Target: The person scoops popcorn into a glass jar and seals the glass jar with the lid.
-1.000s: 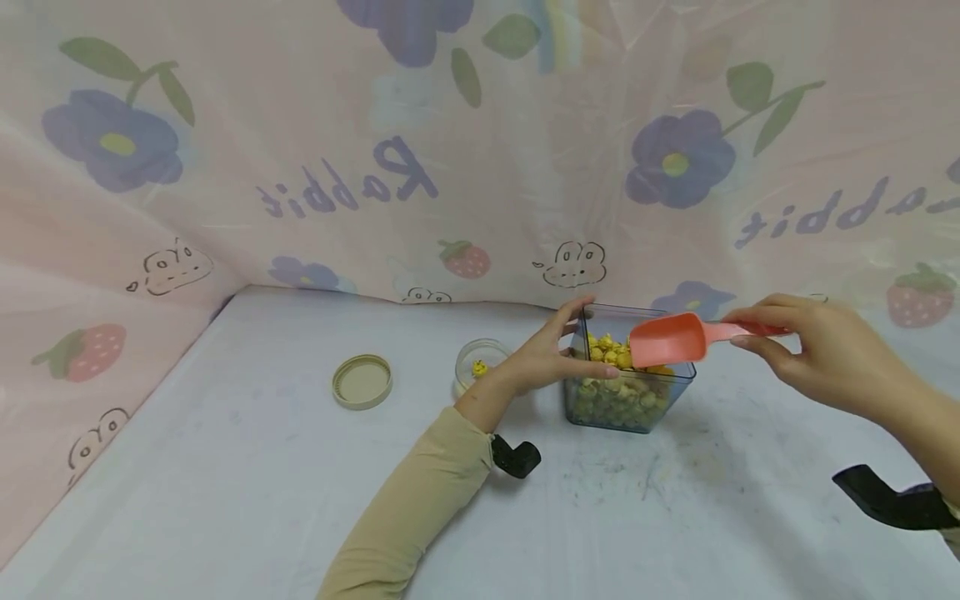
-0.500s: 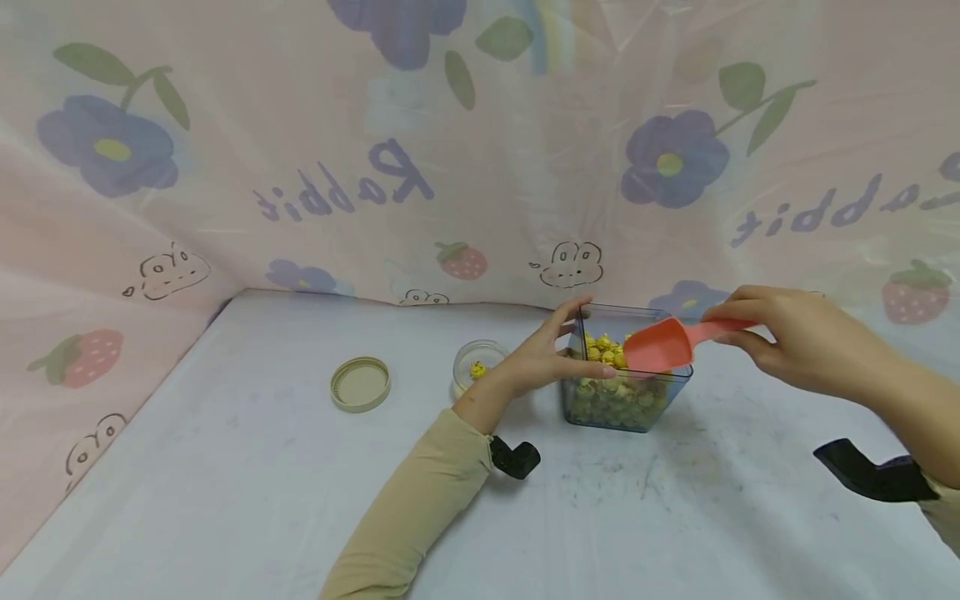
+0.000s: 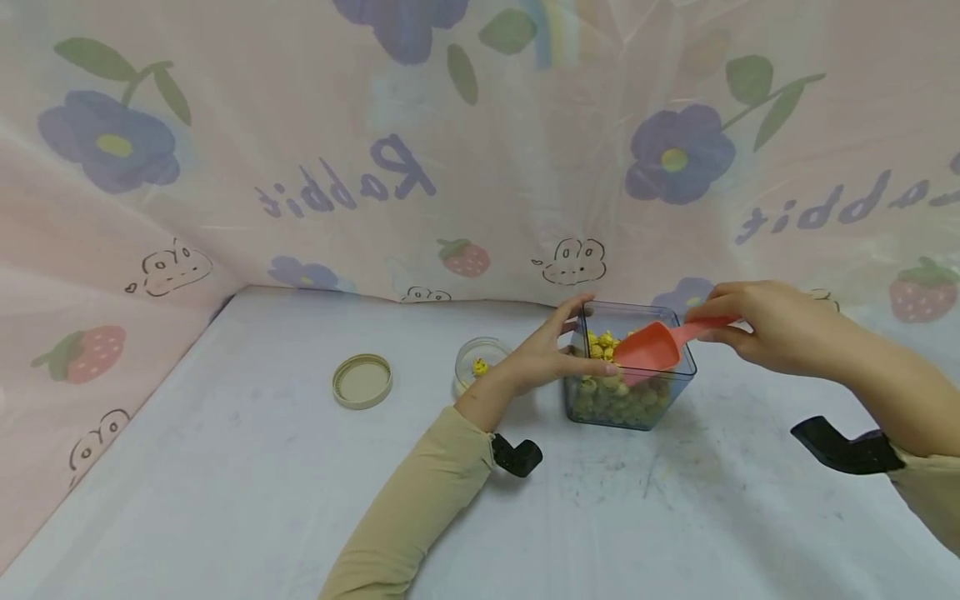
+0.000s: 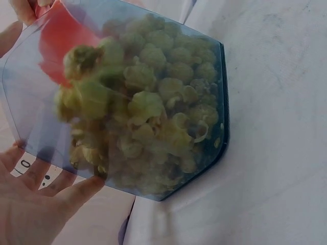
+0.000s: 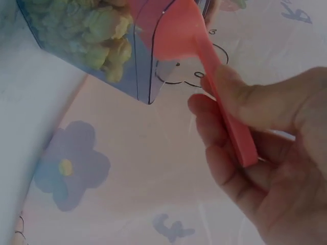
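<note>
A clear square container (image 3: 630, 408) full of yellow popcorn-like pieces stands on the white table. My left hand (image 3: 583, 337) grips its left side, with the thumb on the near wall and the fingers at the far corner. My right hand (image 3: 708, 325) pinches the handle of a pink scoop (image 3: 648, 350), whose bowl dips down into the pieces. In the left wrist view the scoop (image 4: 61, 41) shows through the container wall (image 4: 204, 76), with my fingers (image 4: 76, 191) against it. In the right wrist view my right hand (image 5: 219, 102) holds the scoop (image 5: 173, 30) at the container's rim (image 5: 82, 35).
A small clear jar (image 3: 480, 367) with a yellow piece in it stands just left of my left hand. Its beige lid (image 3: 363, 381) lies further left on the table. A pink printed sheet (image 3: 420, 167) walls in the back and left sides.
My right hand has moved left and tipped the scoop down from above the container into the pieces. My left hand has stayed on the container.
</note>
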{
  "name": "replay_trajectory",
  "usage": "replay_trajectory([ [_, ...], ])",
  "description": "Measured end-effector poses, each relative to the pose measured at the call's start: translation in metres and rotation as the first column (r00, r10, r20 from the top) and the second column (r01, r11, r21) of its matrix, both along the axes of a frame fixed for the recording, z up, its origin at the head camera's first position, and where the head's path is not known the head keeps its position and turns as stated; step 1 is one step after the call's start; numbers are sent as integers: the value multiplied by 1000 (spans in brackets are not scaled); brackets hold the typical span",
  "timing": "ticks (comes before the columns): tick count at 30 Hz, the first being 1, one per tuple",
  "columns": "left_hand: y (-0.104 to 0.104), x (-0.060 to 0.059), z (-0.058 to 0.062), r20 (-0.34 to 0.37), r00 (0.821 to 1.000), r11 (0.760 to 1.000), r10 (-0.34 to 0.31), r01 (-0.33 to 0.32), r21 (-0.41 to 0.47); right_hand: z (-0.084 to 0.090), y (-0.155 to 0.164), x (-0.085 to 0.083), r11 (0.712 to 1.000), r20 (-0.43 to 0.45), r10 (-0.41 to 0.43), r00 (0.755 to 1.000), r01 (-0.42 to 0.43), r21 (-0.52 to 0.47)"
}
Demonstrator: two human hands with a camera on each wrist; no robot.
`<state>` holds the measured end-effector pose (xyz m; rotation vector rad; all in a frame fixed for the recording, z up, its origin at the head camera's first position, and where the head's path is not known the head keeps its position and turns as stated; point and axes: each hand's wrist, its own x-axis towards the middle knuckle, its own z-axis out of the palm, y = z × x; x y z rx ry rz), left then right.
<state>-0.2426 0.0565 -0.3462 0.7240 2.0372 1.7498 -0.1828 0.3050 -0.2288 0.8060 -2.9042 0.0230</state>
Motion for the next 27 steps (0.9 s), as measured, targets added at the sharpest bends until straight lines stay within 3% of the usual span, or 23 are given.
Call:
replay_trajectory([
  [6,1,0,1,-1,1000,1000,-6,6,-8,-13,-4,-5,999,98,-3,995,8,-53],
  [13,2,-1,3,-2,1000,1000,0,0,-11,-33,-6,0,988,-15,51,999,-53,-144],
  [18,0,-1,2,6,1000,1000,-2,2,6,-42,-4,1,979,-23,38,999,-42,-198],
  [23,-1,-1,1,10,1000,1000,-11,11,11,-54,-2,1,953,-75,83,994,-102,-287],
  [27,-1,0,0,9,1000,1000,-9,9,7,-60,0,3,936,-76,64,995,-86,-342],
])
